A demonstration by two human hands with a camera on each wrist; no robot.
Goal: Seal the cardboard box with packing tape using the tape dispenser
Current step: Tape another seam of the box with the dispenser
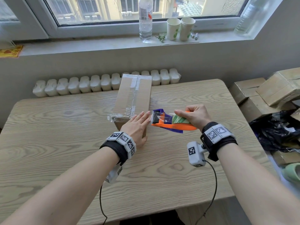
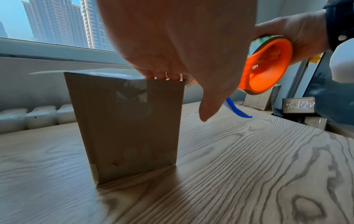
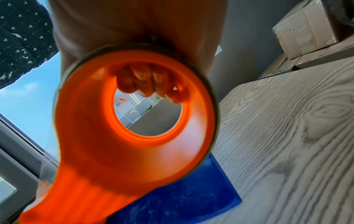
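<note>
The cardboard box [image 1: 133,98] stands on the wooden table [image 1: 65,143], long side running away from the person toward the radiator [image 1: 81,86]. Clear packing tape [image 1: 134,95] runs down the middle seam of its top, and another strip crosses the near edge, its loose end sticking out past the box's left corner. In the left wrist view a wrinkled patch of tape folds down over the near face.

The left hand [image 1: 137,127] lies flat on the near right corner of the box — fingers [image 1: 143,116] straight and close together, their tips reaching past the right edge toward the dispenser, the thumb hanging down in front of the near face.

The tape dispenser [image 1: 168,122] is held just right of the box and above the table, orange body with a blue blade guard, its mouth pointing at the left fingertips. A short clear tongue of tape hangs at that mouth; whether it touches the fingers I cannot tell. The right hand [image 1: 194,116] grips the dispenser — fingers curled through the orange ring, as the right wrist view shows, thumb over the green-printed roll.

On the windowsill stand a water bottle [image 1: 145,20] and two paper cups [image 1: 181,29]. More cardboard boxes [image 1: 266,90] are stacked to the right of the table.
</note>
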